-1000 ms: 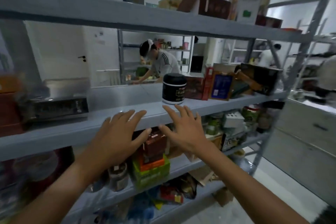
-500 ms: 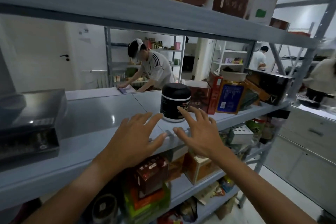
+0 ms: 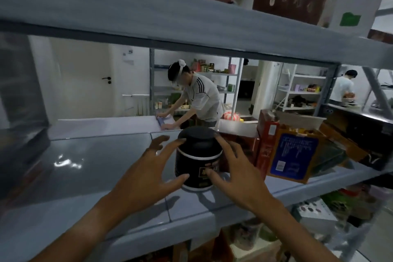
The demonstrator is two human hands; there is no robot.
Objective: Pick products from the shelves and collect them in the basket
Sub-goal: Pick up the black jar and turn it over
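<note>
Fingers first: left hand [image 3: 148, 173] is spread, thumb tip at the lower left wall of the black jar [image 3: 197, 158], upper fingertips near its lid edge. Right hand [image 3: 235, 173] mirrors it, fingers splayed, thumb by the label at the front, index up near the lid rim. Neither hand is wrapped round the jar; both bracket it with straight fingers, contact at most a light touch, can't confirm through the blur.

Jar stands upright on the middle shelf [image 3: 102, 176], near the front edge, white band under the lid, label facing out. Just to its right: a dark red box [image 3: 240, 151], then a tall red carton [image 3: 266, 147] and a blue-fronted pack [image 3: 294, 155] leaning on it. Left of the jar the shelf is bare steel.

Step in hand, as I read it: reach done, grasp about to form on this product. Next move needs both palms closing on the jar's sides, lift straight up, pull back clear of the shelf above, no clipping the red box. Basket not in view, so the drop-off spot is unknown.
</note>
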